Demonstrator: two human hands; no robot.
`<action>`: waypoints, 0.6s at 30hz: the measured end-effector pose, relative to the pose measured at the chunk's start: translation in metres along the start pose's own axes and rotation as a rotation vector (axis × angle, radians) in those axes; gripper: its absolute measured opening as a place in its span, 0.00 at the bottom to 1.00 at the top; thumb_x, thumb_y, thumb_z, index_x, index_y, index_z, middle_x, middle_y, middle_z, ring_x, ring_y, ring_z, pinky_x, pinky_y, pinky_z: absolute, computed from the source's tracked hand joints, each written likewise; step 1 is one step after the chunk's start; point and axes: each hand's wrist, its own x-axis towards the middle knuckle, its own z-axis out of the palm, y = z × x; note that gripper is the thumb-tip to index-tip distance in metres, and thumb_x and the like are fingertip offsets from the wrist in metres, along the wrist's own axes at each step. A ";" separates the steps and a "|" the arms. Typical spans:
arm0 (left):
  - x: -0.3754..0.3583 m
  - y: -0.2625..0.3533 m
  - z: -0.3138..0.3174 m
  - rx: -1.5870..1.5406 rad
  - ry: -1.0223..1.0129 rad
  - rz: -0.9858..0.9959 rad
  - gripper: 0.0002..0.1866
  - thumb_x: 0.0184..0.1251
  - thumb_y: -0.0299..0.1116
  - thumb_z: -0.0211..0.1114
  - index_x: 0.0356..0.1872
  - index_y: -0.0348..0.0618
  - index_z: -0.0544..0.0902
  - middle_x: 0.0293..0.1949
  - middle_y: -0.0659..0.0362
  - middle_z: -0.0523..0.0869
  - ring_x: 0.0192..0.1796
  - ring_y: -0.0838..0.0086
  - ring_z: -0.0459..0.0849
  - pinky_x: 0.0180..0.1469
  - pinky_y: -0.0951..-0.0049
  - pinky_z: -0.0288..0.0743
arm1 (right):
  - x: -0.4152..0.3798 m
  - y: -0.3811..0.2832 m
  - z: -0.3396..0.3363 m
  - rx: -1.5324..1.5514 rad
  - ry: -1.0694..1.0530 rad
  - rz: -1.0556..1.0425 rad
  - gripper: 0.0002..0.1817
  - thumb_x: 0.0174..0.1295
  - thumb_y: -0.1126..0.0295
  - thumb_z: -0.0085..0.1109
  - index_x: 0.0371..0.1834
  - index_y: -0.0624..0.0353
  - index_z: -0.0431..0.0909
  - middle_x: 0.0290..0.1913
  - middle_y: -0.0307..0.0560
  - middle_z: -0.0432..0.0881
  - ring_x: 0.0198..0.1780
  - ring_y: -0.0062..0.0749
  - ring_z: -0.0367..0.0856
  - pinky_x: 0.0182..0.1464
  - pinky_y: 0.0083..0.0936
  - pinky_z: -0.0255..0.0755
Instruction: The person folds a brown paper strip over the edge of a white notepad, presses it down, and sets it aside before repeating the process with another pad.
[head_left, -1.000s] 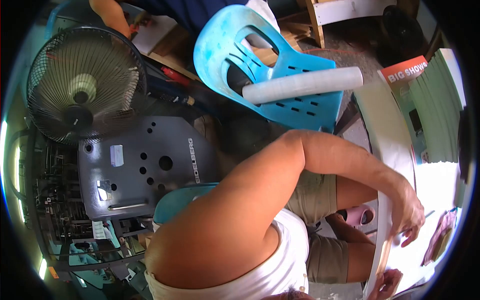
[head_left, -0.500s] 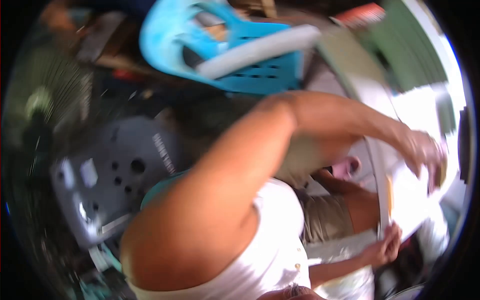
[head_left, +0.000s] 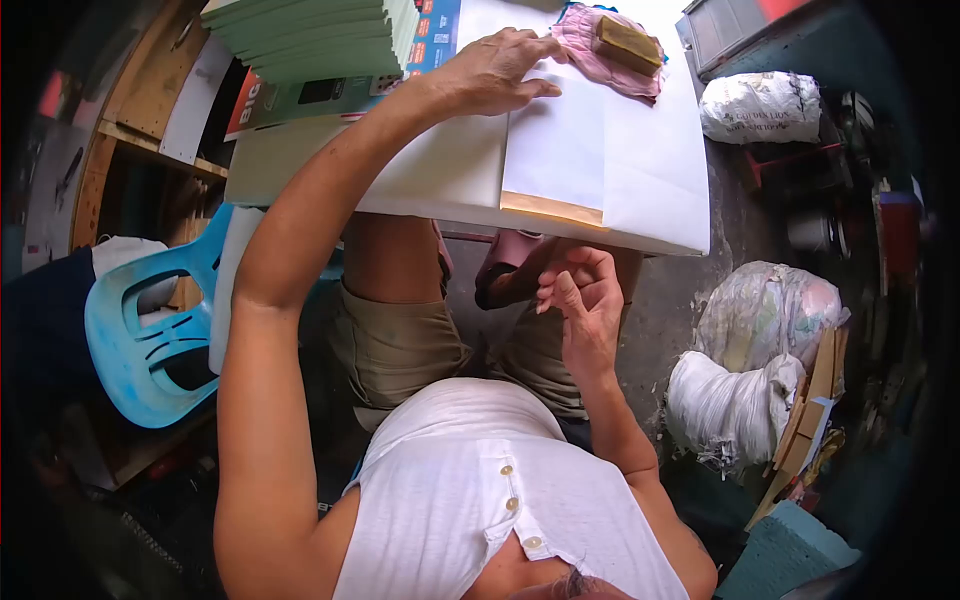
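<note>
My left hand (head_left: 500, 75) is palm down over the upper end of a white sheet (head_left: 555, 145) on the white tabletop (head_left: 655, 190), fingers apart and nothing gripped. A brown strip (head_left: 552, 208) lies along the sheet's near end at the table edge. Right of my left fingers, a brownish-yellow block (head_left: 628, 45) rests on a crumpled pink cloth (head_left: 590, 50). My right hand (head_left: 590, 295) is raised below the table edge, its fingers loosely curled and apart, with no object visible in it.
Stacked pale green sheets (head_left: 320, 35) stand on the table's left part. A blue plastic chair (head_left: 150, 330) is at the left. To the right are a white wrapped bundle (head_left: 762, 107), a filled plastic bag (head_left: 765, 315), white bundled material (head_left: 730, 405) and wooden pieces (head_left: 805, 420).
The view has swung round and become sharper. The table now spans the top. My left hand has moved away from the pink cloth and block, onto the white sheet.
</note>
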 end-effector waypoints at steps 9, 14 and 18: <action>-0.078 0.062 -0.022 0.081 -0.019 -0.119 0.24 0.64 0.41 0.75 0.57 0.41 0.81 0.43 0.52 0.85 0.46 0.60 0.85 0.52 0.59 0.79 | 0.001 -0.016 0.000 0.190 0.299 -0.091 0.38 0.64 0.69 0.74 0.68 0.69 0.56 0.60 0.60 0.77 0.59 0.36 0.82 0.63 0.35 0.78; -0.095 0.103 -0.036 0.123 -0.036 -0.176 0.30 0.57 0.37 0.80 0.60 0.40 0.81 0.50 0.50 0.84 0.56 0.54 0.82 0.56 0.57 0.80 | -0.002 -0.023 -0.011 0.025 0.395 -0.153 0.34 0.63 0.79 0.68 0.67 0.67 0.57 0.58 0.61 0.80 0.58 0.34 0.83 0.61 0.31 0.78; -0.063 0.122 -0.042 -0.094 0.089 0.196 0.33 0.51 0.40 0.84 0.61 0.47 0.82 0.57 0.51 0.82 0.61 0.57 0.80 0.58 0.57 0.80 | -0.005 -0.055 -0.003 -0.156 0.320 -0.259 0.32 0.63 0.86 0.64 0.67 0.63 0.57 0.53 0.58 0.83 0.55 0.32 0.85 0.56 0.26 0.82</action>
